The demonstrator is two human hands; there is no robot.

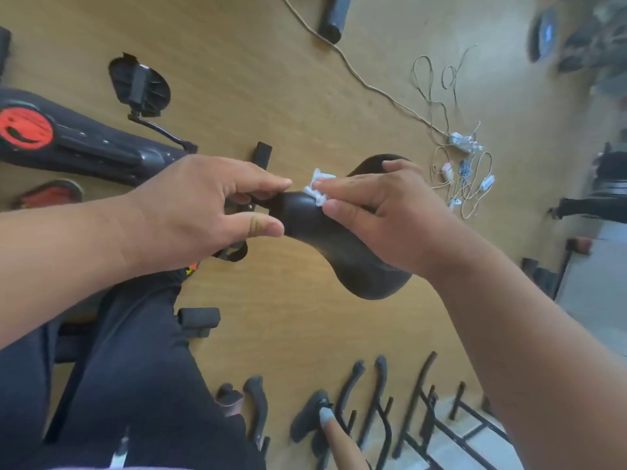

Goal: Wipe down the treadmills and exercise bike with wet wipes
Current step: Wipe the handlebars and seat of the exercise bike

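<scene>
The exercise bike's black saddle (342,252) fills the middle of the head view, above a wooden floor. My left hand (200,212) grips the saddle's narrow nose between thumb and fingers. My right hand (386,218) lies across the top of the saddle, thumb on the far side. Its fingertips pinch a crumpled white wet wipe (317,191) and press it onto the saddle near the nose. Most of the wipe is hidden under the fingers.
The bike's black frame with a red disc (27,130) and a pedal (139,84) lie to the left. Loose white cables and plugs (458,157) sprawl on the floor beyond the saddle. Black metal bars (383,412) stand near my shoe (312,415).
</scene>
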